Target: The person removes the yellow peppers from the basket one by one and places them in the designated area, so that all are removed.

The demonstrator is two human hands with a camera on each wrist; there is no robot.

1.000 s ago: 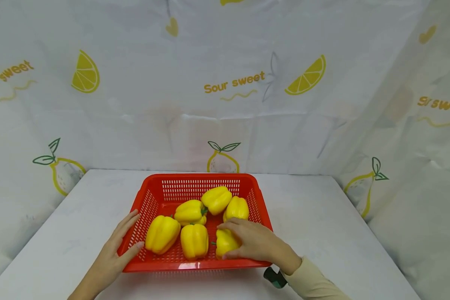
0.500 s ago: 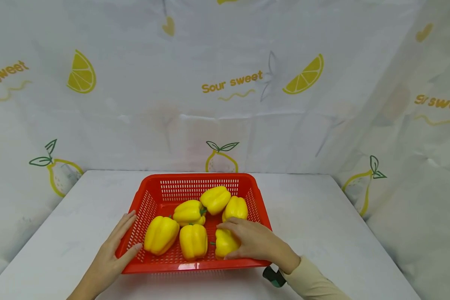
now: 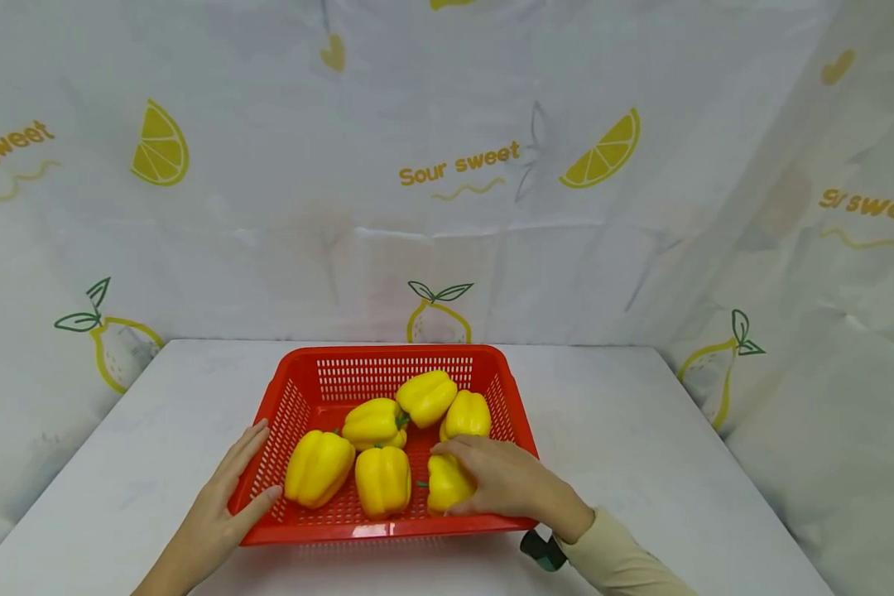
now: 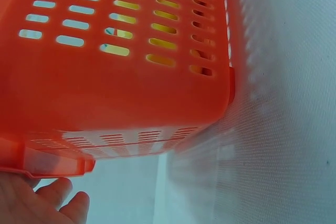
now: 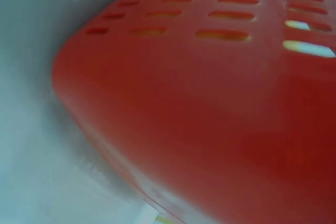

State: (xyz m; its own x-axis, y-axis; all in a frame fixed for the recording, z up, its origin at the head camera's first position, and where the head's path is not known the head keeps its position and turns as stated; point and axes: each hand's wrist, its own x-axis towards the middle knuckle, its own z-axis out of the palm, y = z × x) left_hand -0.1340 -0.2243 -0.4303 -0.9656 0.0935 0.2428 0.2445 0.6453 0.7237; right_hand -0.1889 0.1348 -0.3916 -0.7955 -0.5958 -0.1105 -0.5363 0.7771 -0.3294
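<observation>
A red plastic basket (image 3: 395, 353) with slotted walls holds several yellow bell peppers, among them one at the left (image 3: 319, 469). My right hand (image 3: 507, 480) reaches over the front right rim, its fingers and thumb curled round the bell pepper (image 3: 447, 487) in that corner, green stem pointing left. My left hand (image 3: 219, 505) rests at the basket's left rim, fingers fairly straight along it and thumb at the front corner. In the left wrist view, left fingers (image 4: 73, 208) show close to the rim. The right wrist view has only the basket wall (image 5: 210, 108), with the hand out of sight.
The basket stands on a white table (image 3: 603, 430). Behind it hangs a white curtain (image 3: 305, 248) printed with lemons, which also closes off both sides. A dark device (image 3: 544, 550) sits at the right wrist, below the front rim.
The head view has shifted very slightly. Both hands, the basket and the bell peppers keep the same places relative to one another.
</observation>
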